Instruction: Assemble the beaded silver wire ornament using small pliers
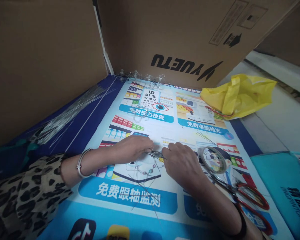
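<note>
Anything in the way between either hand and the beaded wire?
Nothing visible blocks the left hand or right hand. A metal tool bridges the gap between them, on the far side of the beaded wire; loose wires cross its near side. The red-handled scissors lie off to the right.

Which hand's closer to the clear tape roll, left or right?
Right. The right hand is just to the left of the clear tape roll, not touching it; the left hand is farther left, beyond the right.
</note>
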`<state>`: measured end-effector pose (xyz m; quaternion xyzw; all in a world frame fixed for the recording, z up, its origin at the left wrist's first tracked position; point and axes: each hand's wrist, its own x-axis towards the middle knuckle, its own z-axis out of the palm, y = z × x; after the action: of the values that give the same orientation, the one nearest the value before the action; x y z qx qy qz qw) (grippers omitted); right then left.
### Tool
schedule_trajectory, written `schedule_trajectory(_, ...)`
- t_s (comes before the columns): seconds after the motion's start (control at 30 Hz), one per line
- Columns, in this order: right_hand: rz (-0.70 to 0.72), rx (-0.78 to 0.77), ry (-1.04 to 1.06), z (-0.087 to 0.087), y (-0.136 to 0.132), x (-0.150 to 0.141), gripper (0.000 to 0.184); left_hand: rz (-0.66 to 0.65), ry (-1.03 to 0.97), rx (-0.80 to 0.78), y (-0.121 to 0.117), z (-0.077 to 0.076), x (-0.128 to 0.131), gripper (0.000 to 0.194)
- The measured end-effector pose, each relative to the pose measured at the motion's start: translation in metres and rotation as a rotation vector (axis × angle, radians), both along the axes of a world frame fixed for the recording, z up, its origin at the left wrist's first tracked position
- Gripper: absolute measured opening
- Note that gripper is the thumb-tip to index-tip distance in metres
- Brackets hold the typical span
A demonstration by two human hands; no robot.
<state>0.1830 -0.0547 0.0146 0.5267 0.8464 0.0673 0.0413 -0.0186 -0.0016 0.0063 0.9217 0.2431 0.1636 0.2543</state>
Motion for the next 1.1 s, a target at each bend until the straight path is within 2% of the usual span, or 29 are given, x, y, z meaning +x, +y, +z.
schedule_trajectory(0.23, -0.02, -0.028, -0.02, 0.0003, -0.0006, -0.0011, 0.015, -0.037, -0.002, 0.064, -0.0001, -0.009, -0.0036, 0.021)
schedule_trajectory(0.5, -0.036, -0.031, -0.02, -0.0002, -0.0012, -0.0008, 0.015, -0.04, 0.045, 0.085, -0.0006, -0.0047, -0.0025, 0.019)
schedule_trajectory(0.73, -0.056, -0.001, -0.031, 0.0013, -0.0026, -0.0019, 0.013, 0.083, 0.089, 0.036, -0.0001, -0.0057, -0.0017, 0.016)
schedule_trajectory(0.9, -0.059, -0.028, -0.043, 0.0059, -0.0021, -0.0035, 0.012, 0.109, 0.096, 0.018, 0.0005, -0.0073, -0.0014, 0.015)
schedule_trajectory(1.1, -0.045, -0.011, -0.025, 0.0032, -0.0008, -0.0029, 0.012, 0.103, 0.101, 0.001, -0.0002, -0.0038, 0.0001, 0.016)
